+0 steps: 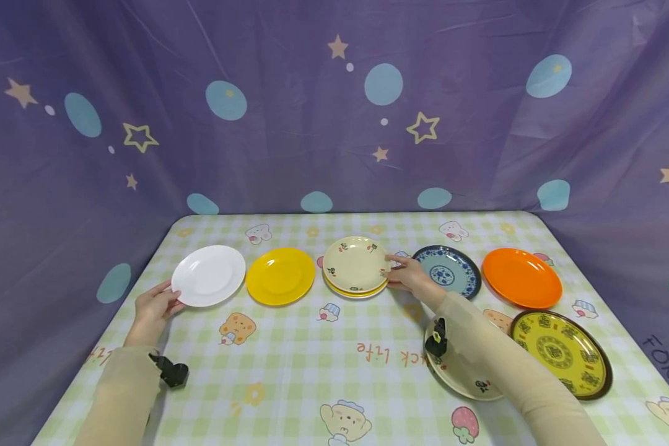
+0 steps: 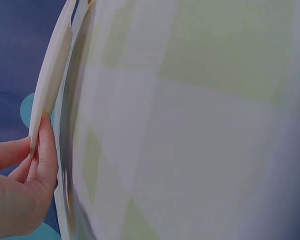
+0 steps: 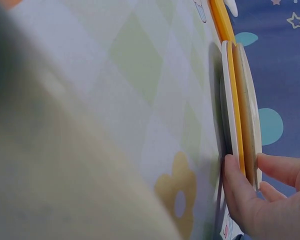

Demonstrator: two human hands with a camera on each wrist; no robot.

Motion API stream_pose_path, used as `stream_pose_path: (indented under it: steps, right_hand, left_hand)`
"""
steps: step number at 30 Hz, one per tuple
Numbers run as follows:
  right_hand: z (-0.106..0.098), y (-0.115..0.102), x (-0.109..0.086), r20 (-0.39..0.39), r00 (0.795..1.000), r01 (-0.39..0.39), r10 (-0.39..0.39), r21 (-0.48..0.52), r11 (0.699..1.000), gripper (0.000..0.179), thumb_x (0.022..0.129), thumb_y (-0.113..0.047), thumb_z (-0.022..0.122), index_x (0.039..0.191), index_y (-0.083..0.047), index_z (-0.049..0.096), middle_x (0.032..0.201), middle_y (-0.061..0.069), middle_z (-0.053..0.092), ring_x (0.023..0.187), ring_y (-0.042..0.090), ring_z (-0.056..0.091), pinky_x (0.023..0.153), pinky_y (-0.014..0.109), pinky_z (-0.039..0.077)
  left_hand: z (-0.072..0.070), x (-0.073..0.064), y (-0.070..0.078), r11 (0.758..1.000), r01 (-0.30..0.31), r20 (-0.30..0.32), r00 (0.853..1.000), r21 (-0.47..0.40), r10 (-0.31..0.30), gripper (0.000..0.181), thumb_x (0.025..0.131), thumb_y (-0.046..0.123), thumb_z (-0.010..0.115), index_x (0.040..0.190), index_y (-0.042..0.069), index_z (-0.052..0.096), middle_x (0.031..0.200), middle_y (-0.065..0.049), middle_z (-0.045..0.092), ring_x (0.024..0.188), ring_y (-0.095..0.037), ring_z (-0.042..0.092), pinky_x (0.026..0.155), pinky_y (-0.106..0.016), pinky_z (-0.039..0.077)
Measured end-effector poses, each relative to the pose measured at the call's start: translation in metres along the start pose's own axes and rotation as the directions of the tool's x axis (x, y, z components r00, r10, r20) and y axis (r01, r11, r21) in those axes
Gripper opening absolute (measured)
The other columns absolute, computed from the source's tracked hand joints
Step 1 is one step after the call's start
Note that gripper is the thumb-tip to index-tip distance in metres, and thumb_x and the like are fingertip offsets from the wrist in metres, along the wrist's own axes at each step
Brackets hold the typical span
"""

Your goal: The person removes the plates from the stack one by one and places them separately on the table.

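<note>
Fingers (image 2: pixel 48 152) pinching smooth white plate (image 1: pixel 209 275), round plate stack (image 1: pixel 355 266)

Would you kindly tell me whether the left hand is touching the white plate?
Touching. The left wrist view shows it plainly: the left hand pinches the rim of the white plate, with digits against both faces.

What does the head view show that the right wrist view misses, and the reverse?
Only head: the left hand and the brown-rimmed yellow patterned plate.
Only right wrist: the plate stack seen edge-on, with fingers on both its faces.
Both: the right hand gripping that stack, the checked tablecloth and the purple curtain.
</note>
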State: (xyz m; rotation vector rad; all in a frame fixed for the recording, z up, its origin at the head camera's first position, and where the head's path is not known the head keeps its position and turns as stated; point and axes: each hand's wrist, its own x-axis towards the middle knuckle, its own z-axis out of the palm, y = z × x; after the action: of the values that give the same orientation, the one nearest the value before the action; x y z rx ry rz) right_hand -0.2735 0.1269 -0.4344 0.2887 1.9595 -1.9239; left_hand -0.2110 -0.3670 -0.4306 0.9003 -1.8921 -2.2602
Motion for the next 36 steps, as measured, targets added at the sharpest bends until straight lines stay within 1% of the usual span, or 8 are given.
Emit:
stream_pose_path:
  steps: [5, 9, 15, 20, 24, 28, 33, 36]
  right_hand:
    - [0.0, 0.0, 0.001, -0.012, 1.0, -0.002, 0.002, -0.002, 1.0, 0.057, 0.083, 0.01, 0.051, 0.136, -0.003, 0.033, 0.109, 0.019, 0.038, 0.069, 0.015, 0.056, 0.084, 0.037, 0.048]
    - [-0.001, 0.0, 0.001, -0.013, 1.0, -0.005, 0.005, 0.002, 1.0, 0.057, 0.083, 0.01, 0.051, 0.135, -0.003, 0.033, 0.108, 0.019, 0.038, 0.068, 0.015, 0.057, 0.084, 0.037, 0.048]
    - [0.0, 0.0, 0.001, -0.017, 1.0, -0.021, 0.021, -0.007, 1.0, 0.056, 0.083, 0.008, 0.052, 0.135, -0.005, 0.035, 0.104, 0.016, 0.04, 0.067, 0.015, 0.057, 0.085, 0.039, 0.047]
    - [0.0, 0.0, 0.001, -0.019, 1.0, -0.02, 0.019, -0.013, 1.0, 0.057, 0.083, 0.009, 0.051, 0.135, -0.006, 0.035, 0.104, 0.017, 0.04, 0.07, 0.016, 0.057, 0.086, 0.039, 0.047]
    - [0.0, 0.0, 0.001, -0.018, 1.0, -0.019, 0.018, -0.018, 1.0, 0.057, 0.083, 0.009, 0.051, 0.136, -0.005, 0.034, 0.105, 0.017, 0.039, 0.07, 0.016, 0.057, 0.085, 0.038, 0.047]
    - [0.0, 0.001, 0.001, -0.019, 1.0, -0.021, 0.021, -0.018, 1.0, 0.057, 0.083, 0.009, 0.051, 0.135, -0.005, 0.034, 0.107, 0.017, 0.039, 0.07, 0.016, 0.057, 0.085, 0.037, 0.047]
    - [0.0, 0.001, 0.001, -0.021, 1.0, -0.016, 0.016, -0.009, 1.0, 0.057, 0.083, 0.009, 0.052, 0.135, -0.005, 0.035, 0.108, 0.018, 0.039, 0.071, 0.017, 0.057, 0.085, 0.037, 0.048]
    - [0.0, 0.001, 0.001, -0.021, 1.0, -0.014, 0.014, -0.008, 1.0, 0.057, 0.083, 0.01, 0.052, 0.135, -0.005, 0.035, 0.107, 0.018, 0.04, 0.071, 0.017, 0.057, 0.085, 0.037, 0.048]
  left_hand:
    - [0.002, -0.002, 0.001, 1.0, 0.025, -0.005, 1.0, -0.012, -0.025, 0.061, 0.084, -0.011, 0.043, 0.139, 0.0, 0.019, 0.058, 0.005, 0.058, 0.051, -0.007, 0.058, 0.055, -0.019, 0.053]
    - [0.002, -0.003, 0.0, 1.0, 0.011, -0.003, 1.0, 0.018, -0.011, 0.061, 0.083, -0.01, 0.044, 0.139, -0.001, 0.019, 0.058, 0.007, 0.058, 0.052, -0.007, 0.059, 0.056, -0.019, 0.053]
    - [-0.001, 0.004, -0.006, 0.996, -0.018, -0.029, 0.999, 0.085, 0.02, 0.059, 0.084, -0.008, 0.044, 0.138, -0.002, 0.022, 0.058, 0.009, 0.056, 0.052, -0.006, 0.059, 0.057, -0.019, 0.053]
    - [-0.002, 0.005, -0.007, 0.995, -0.015, -0.032, 0.999, 0.098, 0.018, 0.059, 0.084, -0.008, 0.045, 0.138, -0.001, 0.023, 0.058, 0.009, 0.056, 0.052, -0.007, 0.059, 0.058, -0.021, 0.053]
    - [-0.003, 0.005, -0.007, 0.994, -0.017, -0.009, 1.0, 0.105, 0.018, 0.059, 0.084, -0.008, 0.046, 0.138, -0.001, 0.021, 0.058, 0.009, 0.057, 0.053, -0.006, 0.06, 0.058, -0.021, 0.053]
    - [-0.004, 0.007, -0.006, 0.992, -0.025, 0.001, 1.0, 0.124, 0.025, 0.059, 0.084, -0.008, 0.046, 0.138, -0.001, 0.022, 0.058, 0.011, 0.057, 0.052, -0.006, 0.06, 0.058, -0.02, 0.053]
    - [-0.003, 0.008, -0.005, 0.987, -0.015, -0.021, 1.0, 0.159, 0.019, 0.058, 0.084, -0.007, 0.047, 0.138, 0.0, 0.024, 0.058, 0.014, 0.055, 0.051, -0.005, 0.059, 0.057, -0.02, 0.053]
    - [-0.002, 0.01, -0.005, 0.984, -0.007, -0.033, 0.999, 0.177, 0.013, 0.058, 0.085, -0.006, 0.047, 0.137, 0.0, 0.025, 0.058, 0.013, 0.055, 0.051, -0.005, 0.058, 0.057, -0.02, 0.053]
